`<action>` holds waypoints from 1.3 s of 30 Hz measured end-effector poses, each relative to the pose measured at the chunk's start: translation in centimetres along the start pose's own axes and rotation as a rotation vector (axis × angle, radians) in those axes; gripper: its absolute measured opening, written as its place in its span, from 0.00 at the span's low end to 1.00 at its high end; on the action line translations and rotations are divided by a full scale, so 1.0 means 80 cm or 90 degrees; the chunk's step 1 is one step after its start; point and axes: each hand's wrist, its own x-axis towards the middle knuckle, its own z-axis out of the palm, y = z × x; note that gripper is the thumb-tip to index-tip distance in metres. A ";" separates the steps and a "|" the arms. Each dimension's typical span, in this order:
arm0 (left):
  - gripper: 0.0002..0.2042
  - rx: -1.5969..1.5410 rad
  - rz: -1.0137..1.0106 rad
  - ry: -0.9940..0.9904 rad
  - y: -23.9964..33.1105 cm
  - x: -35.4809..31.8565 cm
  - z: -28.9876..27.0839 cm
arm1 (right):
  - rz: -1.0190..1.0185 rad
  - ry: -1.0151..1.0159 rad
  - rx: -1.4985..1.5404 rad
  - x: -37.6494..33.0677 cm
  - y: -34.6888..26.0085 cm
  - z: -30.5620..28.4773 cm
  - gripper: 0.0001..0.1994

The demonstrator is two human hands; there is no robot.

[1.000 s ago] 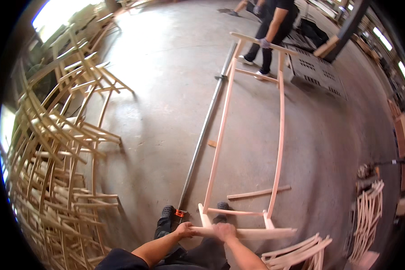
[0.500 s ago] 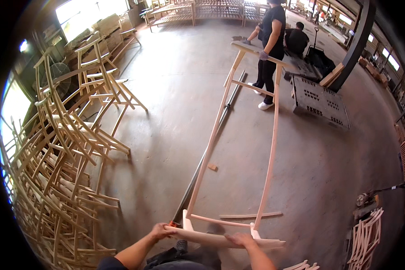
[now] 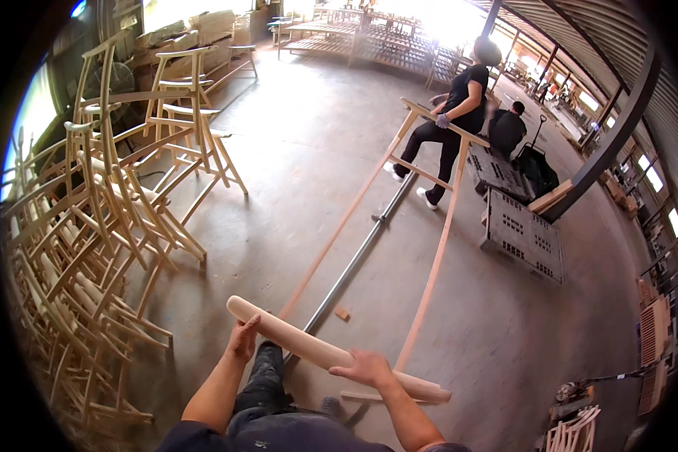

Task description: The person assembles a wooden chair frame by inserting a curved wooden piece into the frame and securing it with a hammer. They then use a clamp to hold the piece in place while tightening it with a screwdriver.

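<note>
The near end of the long wooden frame (image 3: 399, 248) has risen since the earlier frame, its end rail (image 3: 331, 351) now lifted off the concrete floor (image 3: 294, 173). The left hand (image 3: 242, 340) curls around the rail's left end; the right hand (image 3: 365, 368) grips its middle from above. A co-worker's gloved hand (image 3: 442, 120) holds the far end. A steel pipe (image 3: 354, 260) lies on the floor beneath. Stacked chair frames (image 3: 90, 226) line the floor's left edge.

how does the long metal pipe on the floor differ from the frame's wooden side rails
The metal pipe is grey and round and lies flat on the concrete; the side rails are pale wood, lifted at the far end by another person. Both run long and thin, away from the camera.
</note>
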 end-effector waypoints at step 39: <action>0.14 -0.069 0.046 0.179 0.426 1.118 0.138 | -0.246 0.144 0.020 1.096 -0.199 -0.597 0.35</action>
